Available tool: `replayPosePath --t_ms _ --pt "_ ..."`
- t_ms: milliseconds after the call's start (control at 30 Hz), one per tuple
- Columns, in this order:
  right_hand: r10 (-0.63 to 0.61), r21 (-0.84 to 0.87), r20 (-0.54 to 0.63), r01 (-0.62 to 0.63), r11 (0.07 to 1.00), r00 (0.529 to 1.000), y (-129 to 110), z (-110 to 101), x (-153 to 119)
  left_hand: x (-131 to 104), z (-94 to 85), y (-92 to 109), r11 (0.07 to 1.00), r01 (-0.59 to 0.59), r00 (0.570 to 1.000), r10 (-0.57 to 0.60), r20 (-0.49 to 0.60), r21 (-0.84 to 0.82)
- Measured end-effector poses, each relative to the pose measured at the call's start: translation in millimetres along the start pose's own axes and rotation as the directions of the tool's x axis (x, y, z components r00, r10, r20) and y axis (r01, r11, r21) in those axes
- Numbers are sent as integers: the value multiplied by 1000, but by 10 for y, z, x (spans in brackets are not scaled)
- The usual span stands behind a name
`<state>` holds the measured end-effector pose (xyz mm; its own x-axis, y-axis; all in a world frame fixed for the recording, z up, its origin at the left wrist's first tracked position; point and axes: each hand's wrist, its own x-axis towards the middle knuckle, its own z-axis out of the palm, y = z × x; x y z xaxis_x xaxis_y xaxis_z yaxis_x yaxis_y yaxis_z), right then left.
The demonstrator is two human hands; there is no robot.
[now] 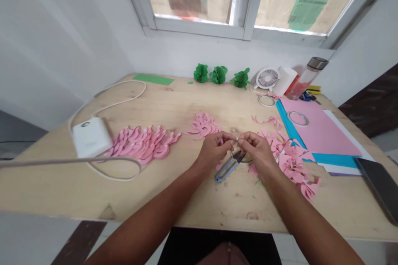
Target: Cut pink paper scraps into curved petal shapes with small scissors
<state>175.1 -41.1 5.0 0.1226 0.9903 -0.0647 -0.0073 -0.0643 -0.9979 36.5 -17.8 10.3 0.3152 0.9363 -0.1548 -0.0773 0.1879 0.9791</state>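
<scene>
My left hand (216, 149) and my right hand (253, 145) meet at the middle of the wooden table, fingertips pinched close together. A tiny whitish bit shows between them, too small to name. Pink paper shows by my left fingers. Just under the hands lie blue thread snips (226, 170), with part of a ring behind them. A small pile of curled pink paper pieces (203, 125) sits beyond my left hand, and a larger row of them (146, 143) lies to the left. Pink scraps (292, 161) spread beside my right hand.
A white power bank (91, 137) with a looping cable is at left. Green paper shapes (218, 75), a small fan (267, 78) and a bottle (307, 78) stand along the back. Coloured sheets (329, 132) and a dark phone (379, 186) lie at right.
</scene>
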Motion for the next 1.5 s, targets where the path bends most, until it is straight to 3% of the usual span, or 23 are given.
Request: replayPosePath --t_ms 1500 --pt "2 -35 56 0 999 998 -2 -4 -8 9 -16 -6 999 -26 1000 26 3 32"
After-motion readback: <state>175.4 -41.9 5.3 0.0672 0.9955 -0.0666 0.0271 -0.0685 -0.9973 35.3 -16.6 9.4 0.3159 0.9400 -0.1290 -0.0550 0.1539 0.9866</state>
